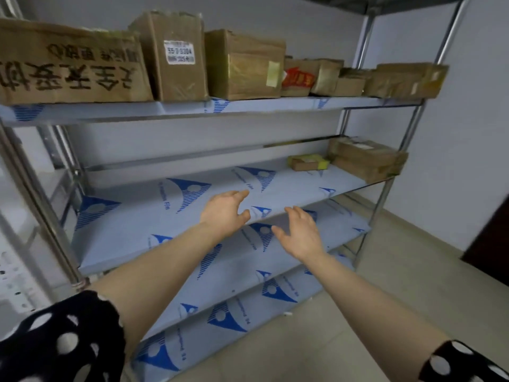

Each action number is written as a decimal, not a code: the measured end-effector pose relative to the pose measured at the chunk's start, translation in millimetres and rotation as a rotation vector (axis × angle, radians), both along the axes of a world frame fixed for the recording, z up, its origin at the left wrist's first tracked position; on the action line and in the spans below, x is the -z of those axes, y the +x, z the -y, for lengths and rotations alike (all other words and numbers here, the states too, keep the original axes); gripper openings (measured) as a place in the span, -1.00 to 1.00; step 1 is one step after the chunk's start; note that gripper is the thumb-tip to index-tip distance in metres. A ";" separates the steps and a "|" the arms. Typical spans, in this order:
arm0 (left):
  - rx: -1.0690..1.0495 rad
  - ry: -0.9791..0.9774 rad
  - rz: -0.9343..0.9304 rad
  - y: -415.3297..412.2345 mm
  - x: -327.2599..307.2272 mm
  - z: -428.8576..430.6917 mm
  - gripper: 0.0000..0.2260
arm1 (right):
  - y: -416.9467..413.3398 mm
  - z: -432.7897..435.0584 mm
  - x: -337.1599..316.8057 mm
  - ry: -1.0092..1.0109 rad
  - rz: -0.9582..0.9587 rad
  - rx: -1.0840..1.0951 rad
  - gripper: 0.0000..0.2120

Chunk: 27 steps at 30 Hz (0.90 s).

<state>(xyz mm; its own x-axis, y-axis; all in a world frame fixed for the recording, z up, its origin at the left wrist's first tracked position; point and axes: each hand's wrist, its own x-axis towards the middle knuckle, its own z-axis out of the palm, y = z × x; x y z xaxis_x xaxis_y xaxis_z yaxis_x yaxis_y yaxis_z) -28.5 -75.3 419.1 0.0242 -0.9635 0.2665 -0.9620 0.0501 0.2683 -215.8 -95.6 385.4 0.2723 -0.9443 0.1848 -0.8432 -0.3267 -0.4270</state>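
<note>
A chrome-posted shelving rack (412, 125) stands against the pale far wall (303, 28), its middle shelf (132, 216) and the others covered in white film with blue print. Beige floor tiles (399, 271) run to the right wall (473, 133), where a dark door (493, 244) shows at the edge.

Left box (68, 64): cut off by the left edge.
Label (179, 52): print too blurred to read.
Sleeves (60, 340): cut off by the bottom edge.
Shelves (242, 271): lower tiers partly hidden behind the arms (165, 271).
Door (493, 238): mostly out of frame.
</note>
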 end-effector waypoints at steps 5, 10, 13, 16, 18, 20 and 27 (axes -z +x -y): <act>0.076 0.026 -0.013 -39.9 7.2 90.0 -0.49 | -41.8 73.8 10.0 0.049 0.041 0.092 -0.40; 0.084 0.051 -0.057 -73.5 10.6 195.9 -0.49 | -74.2 172.4 9.3 0.096 -0.018 0.112 -0.39; 0.073 0.055 -0.072 -91.0 8.8 255.7 -0.51 | -89.3 229.8 3.0 0.114 -0.007 0.126 -0.42; 0.070 0.083 -0.100 -111.9 10.2 308.9 -0.51 | -109.5 275.9 5.4 0.135 0.017 0.135 -0.44; 0.078 0.113 -0.100 -126.4 13.9 339.1 -0.52 | -125.1 301.8 11.3 0.166 0.035 0.140 -0.47; 0.077 0.141 -0.096 -138.9 19.9 366.9 -0.51 | -139.9 328.2 18.7 0.191 0.048 0.142 -0.49; -0.047 0.242 -0.162 -178.3 53.0 469.4 -0.51 | -185.1 457.6 43.5 0.297 0.102 0.073 -0.48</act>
<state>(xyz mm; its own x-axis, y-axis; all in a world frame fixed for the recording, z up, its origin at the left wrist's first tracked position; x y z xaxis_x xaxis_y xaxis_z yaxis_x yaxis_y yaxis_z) -206.8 -544.6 366.0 0.0936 -0.9955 0.0176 -0.9053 -0.0777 0.4177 -400.9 -553.1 341.9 0.1964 -0.9773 -0.0791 -0.8075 -0.1155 -0.5784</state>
